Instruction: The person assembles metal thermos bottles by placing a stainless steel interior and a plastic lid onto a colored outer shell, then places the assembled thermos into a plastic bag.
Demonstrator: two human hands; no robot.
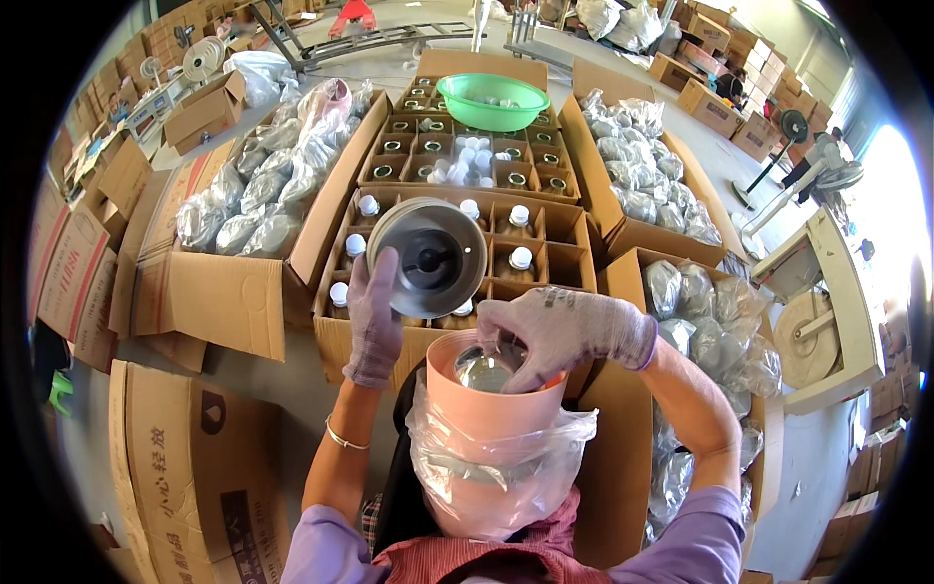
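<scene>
My gloved left hand grips a grey cylindrical vessel by its side, its round opening tilted toward me. Inside the vessel a dark round fitting shows. Below it, in my lap, stands a pink cylindrical container with a clear plastic bag pushed down around it. My gloved right hand reaches over the pink rim, fingers bent around a shiny, clear-looking round piece within the opening. The fingertips are partly hidden there.
Ahead stands a divided carton with several white-capped bottles. Behind it are loose white caps and a green basin. Cartons of plastic-wrapped items flank it. A closed carton stands at lower left.
</scene>
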